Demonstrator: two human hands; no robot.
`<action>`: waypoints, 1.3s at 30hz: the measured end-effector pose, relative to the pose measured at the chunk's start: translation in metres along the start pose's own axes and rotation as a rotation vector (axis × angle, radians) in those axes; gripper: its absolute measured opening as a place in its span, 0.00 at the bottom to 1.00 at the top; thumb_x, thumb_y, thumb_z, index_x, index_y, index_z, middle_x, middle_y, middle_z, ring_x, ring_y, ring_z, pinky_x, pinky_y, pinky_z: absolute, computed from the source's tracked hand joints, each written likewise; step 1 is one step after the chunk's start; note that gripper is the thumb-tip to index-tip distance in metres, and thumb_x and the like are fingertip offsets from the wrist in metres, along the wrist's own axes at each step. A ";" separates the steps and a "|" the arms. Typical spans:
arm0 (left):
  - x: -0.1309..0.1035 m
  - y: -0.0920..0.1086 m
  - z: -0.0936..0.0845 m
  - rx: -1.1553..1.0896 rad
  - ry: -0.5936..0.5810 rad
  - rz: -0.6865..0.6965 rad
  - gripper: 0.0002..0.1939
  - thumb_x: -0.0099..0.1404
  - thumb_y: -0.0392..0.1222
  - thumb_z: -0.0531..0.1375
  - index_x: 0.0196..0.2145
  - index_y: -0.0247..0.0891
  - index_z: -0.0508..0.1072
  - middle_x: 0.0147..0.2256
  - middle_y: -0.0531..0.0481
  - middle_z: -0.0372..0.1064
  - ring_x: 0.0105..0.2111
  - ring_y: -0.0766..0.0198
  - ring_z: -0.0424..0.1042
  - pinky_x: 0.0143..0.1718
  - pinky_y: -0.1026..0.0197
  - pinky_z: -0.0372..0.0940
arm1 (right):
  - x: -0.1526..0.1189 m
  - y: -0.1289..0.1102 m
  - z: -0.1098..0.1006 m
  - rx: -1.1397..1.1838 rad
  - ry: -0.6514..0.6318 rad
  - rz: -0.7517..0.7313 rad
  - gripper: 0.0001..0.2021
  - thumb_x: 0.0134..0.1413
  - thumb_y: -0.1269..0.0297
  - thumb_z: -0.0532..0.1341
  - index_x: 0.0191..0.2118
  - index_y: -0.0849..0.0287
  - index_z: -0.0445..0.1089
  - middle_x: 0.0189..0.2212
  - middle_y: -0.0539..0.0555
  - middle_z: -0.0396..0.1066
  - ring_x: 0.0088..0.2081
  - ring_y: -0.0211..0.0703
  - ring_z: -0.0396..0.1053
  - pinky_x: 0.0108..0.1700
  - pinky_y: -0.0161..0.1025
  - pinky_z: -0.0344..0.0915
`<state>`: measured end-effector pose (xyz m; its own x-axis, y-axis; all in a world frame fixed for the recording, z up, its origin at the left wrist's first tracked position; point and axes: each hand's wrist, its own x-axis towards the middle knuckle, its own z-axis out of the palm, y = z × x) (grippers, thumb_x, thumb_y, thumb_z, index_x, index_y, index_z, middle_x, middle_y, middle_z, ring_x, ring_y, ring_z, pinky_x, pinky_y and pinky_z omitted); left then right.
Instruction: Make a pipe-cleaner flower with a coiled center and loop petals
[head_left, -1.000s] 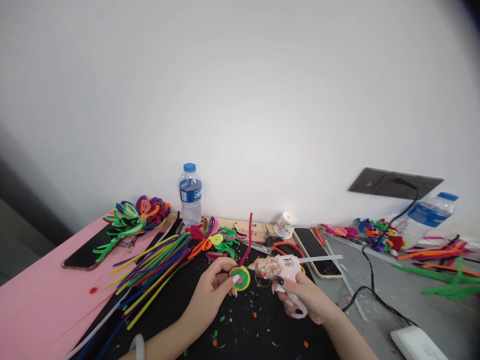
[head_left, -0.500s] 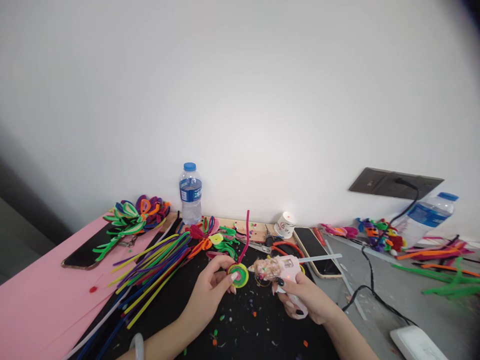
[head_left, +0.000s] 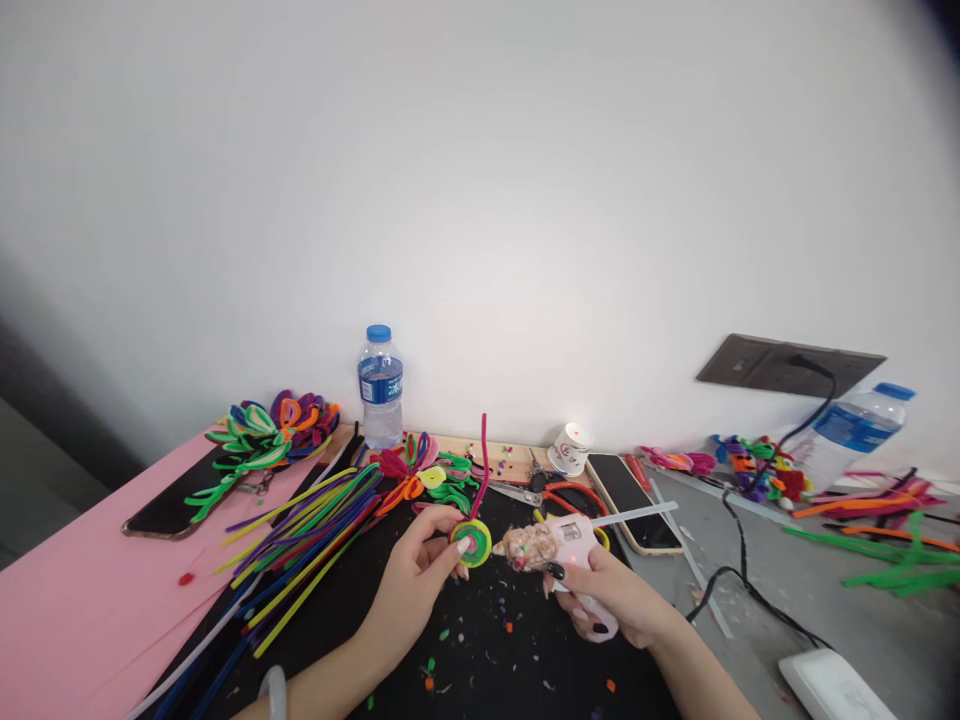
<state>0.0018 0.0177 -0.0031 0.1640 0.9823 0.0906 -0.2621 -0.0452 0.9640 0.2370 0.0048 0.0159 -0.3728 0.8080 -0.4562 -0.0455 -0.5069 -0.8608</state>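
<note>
My left hand [head_left: 420, 565] pinches a round coil of pipe cleaner [head_left: 477, 543], green inside with a yellow rim. A magenta pipe cleaner stem [head_left: 482, 465] sticks up from it. Wrapped round the handle of a pale pink glue gun [head_left: 574, 545] is my right hand [head_left: 611, 590]. The gun's nozzle, crusted with stringy old glue, points left at the coil's right edge; whether they touch I cannot tell. A clear glue stick [head_left: 637, 514] juts from the gun's back.
Loose pipe cleaners [head_left: 307, 550] lie left on the black mat [head_left: 480, 660], which is dotted with scraps. Behind stand a water bottle [head_left: 381, 390] and a paper cup [head_left: 570, 450]. Scissors [head_left: 525, 494] and a phone [head_left: 630, 505] lie near the gun. A black cable [head_left: 742, 560] crosses the right side.
The coil has shifted slightly left and up in my left hand, its stem now more upright. The glue gun has moved a little left, its nozzle tilted slightly downward.
</note>
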 end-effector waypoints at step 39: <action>-0.007 0.000 0.002 -0.003 -0.132 -0.078 0.07 0.58 0.39 0.60 0.35 0.39 0.67 0.30 0.55 0.63 0.22 0.70 0.66 0.25 0.65 0.63 | -0.002 0.001 -0.007 0.053 -0.045 -0.046 0.18 0.42 0.54 0.67 0.29 0.63 0.63 0.12 0.43 0.59 0.11 0.25 0.48 0.12 0.26 0.47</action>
<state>0.0028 0.0110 -0.0034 0.3072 0.9505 0.0473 -0.2467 0.0315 0.9686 0.2447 0.0045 0.0141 -0.4104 0.8173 -0.4046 -0.1125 -0.4856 -0.8669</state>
